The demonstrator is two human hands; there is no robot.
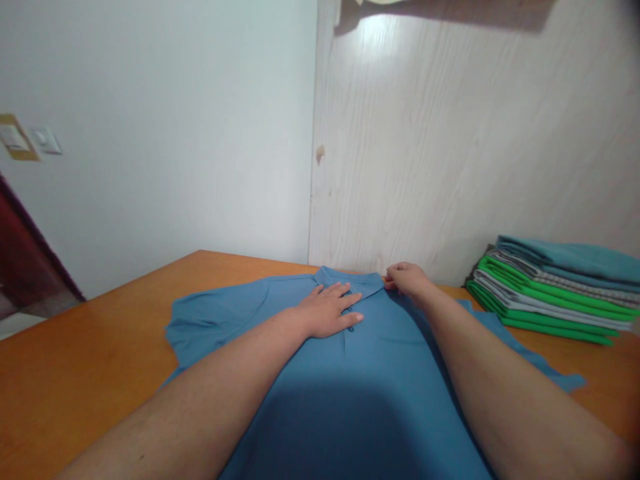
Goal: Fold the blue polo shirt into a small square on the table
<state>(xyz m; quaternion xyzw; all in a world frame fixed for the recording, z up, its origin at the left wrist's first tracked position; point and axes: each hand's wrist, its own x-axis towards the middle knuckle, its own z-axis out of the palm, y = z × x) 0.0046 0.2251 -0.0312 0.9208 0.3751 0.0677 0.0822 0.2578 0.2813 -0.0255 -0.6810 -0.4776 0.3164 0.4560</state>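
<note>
Working with 2 bare hands over a blue shirt (370, 363), laid front up on an orange-brown table (75, 393), with its collar (371, 285) near the far edge and its lower part, darkened by a shadow, running off the bottom of view. Pressing the left hand (329, 312) palm down over the front placket (344, 343), just below the collar — fingers long and spread apart. Pinching the shirt at the right end of the collar with the right hand (407, 277), fingers drawn in narrow — with the amount of cloth between them impossible to tell. Stretched out with 1 sleeve to the left and 1 to the right, the latter partly behind the right forearm and near a stack (560, 293) of folded green, grey, checked and blue cloths. Backed by a pale wall (165, 133) and a wood-grain panel (425, 147).
</note>
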